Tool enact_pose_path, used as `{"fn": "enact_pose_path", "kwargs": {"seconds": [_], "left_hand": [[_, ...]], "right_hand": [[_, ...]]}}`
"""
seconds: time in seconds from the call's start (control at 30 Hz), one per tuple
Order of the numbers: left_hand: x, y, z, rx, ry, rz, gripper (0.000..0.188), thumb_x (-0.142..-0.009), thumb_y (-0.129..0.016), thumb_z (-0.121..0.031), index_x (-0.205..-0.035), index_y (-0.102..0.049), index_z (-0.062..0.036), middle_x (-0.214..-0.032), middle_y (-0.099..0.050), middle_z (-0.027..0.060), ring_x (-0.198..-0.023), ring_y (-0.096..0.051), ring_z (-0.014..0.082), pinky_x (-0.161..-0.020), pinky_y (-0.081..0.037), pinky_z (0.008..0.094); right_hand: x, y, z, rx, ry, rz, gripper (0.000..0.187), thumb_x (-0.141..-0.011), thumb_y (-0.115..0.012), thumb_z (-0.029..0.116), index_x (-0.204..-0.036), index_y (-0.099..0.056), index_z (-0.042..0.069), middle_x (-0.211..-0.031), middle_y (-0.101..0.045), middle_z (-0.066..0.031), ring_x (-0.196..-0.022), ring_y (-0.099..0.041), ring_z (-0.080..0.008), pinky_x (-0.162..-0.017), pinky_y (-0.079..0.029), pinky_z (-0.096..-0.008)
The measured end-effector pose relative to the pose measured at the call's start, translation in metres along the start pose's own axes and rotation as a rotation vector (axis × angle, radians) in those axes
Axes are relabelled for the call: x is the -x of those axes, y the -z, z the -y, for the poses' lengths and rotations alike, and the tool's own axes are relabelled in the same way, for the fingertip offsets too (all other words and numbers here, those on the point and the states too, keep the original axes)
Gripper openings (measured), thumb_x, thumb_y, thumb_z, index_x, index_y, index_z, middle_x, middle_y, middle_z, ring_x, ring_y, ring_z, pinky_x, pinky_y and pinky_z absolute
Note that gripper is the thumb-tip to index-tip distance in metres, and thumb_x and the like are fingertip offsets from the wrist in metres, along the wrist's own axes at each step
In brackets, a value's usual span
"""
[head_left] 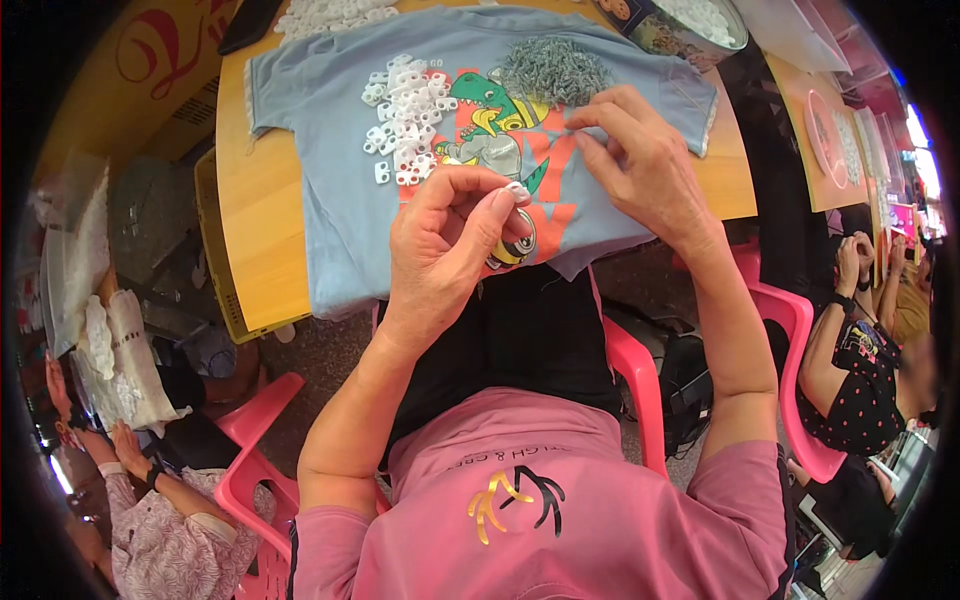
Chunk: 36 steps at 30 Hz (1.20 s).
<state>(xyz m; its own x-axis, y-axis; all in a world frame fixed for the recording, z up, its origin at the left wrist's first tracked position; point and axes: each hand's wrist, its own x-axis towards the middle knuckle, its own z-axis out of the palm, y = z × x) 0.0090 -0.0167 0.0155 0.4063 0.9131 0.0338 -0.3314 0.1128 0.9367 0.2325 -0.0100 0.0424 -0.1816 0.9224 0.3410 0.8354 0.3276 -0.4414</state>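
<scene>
Between the thumb and fingers of my left hand (445, 235) is a small white plastic piece (517, 191), held above the lower part of the cloth. My right hand (640, 160) hovers to the right, thumb and forefinger tips drawn close together in a pinch. Whatever is between them, if anything, is too small to make out. Just beyond those fingertips lies a tangled heap of tiny grey spring-like pieces (552, 70). Loose white plastic pieces with holes (408, 115) are heaped on the left of the printed picture. Both heaps rest on a blue T-shirt (335, 190) spread over the table.
The yellow wooden table (262, 240) ends close to my lap. More white pieces (325, 15) lie at its far edge, beside a round tin (690, 35) holding others. A yellow crate (217, 250) stands below its left side. Pink chairs (635, 380) and other people are nearby.
</scene>
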Motion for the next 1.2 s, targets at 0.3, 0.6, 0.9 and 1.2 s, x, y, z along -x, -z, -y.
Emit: {"fn": "enact_pose_path", "kwargs": {"seconds": [0.3, 0.6, 0.9, 1.2], "left_hand": [[-0.001, 0.0, 0.0, -0.048, -0.028, 0.008, 0.013, -0.096, -0.057, -0.008, -0.105, -0.058, 0.0015, -0.09, -0.068, 0.0063, -0.077, -0.064, 0.0089, -0.069, -0.052, 0.0228], [0.0, -0.001, 0.0, -0.029, -0.014, -0.003, 0.013, -0.097, -0.057, -0.008, -0.105, -0.058, 0.0018, -0.09, -0.068, 0.0066, -0.077, -0.065, 0.0095, -0.069, -0.052, 0.0231], [0.0, 0.0, 0.0, -0.063, -0.035, 0.01, 0.012, -0.096, -0.057, -0.008, -0.105, -0.058, 0.0017, -0.086, -0.068, 0.0065, -0.076, -0.065, 0.0091, -0.068, -0.051, 0.0225], [-0.001, -0.002, -0.001, -0.086, -0.023, -0.002, 0.013, -0.097, -0.057, -0.008, -0.104, -0.058, 0.0015, -0.085, -0.068, 0.0064, -0.077, -0.065, 0.0091, -0.068, -0.051, 0.0219]], "right_hand": [[0.006, 0.002, -0.01, 0.013, -0.038, -0.076, 0.014, -0.084, -0.065, 0.003, -0.098, -0.066, 0.005, -0.092, -0.06, -0.0064, -0.062, -0.056, -0.0166, -0.059, -0.046, -0.029], [-0.003, 0.001, -0.006, 0.128, 0.084, 0.013, 0.02, -0.085, -0.067, 0.01, -0.105, -0.068, 0.011, -0.096, -0.061, -0.0081, -0.075, -0.062, -0.027, -0.065, -0.049, -0.0348], [0.005, 0.006, -0.014, 0.069, 0.02, -0.009, 0.019, -0.085, -0.067, 0.009, -0.104, -0.067, 0.008, -0.097, -0.06, -0.0087, -0.075, -0.062, -0.0256, -0.066, -0.05, -0.034], [-0.009, 0.0, -0.007, 0.11, 0.12, -0.013, 0.011, -0.085, -0.066, 0.01, -0.095, -0.068, 0.007, -0.092, -0.06, -0.0074, -0.077, -0.062, -0.0272, -0.066, -0.049, -0.0362]]}}
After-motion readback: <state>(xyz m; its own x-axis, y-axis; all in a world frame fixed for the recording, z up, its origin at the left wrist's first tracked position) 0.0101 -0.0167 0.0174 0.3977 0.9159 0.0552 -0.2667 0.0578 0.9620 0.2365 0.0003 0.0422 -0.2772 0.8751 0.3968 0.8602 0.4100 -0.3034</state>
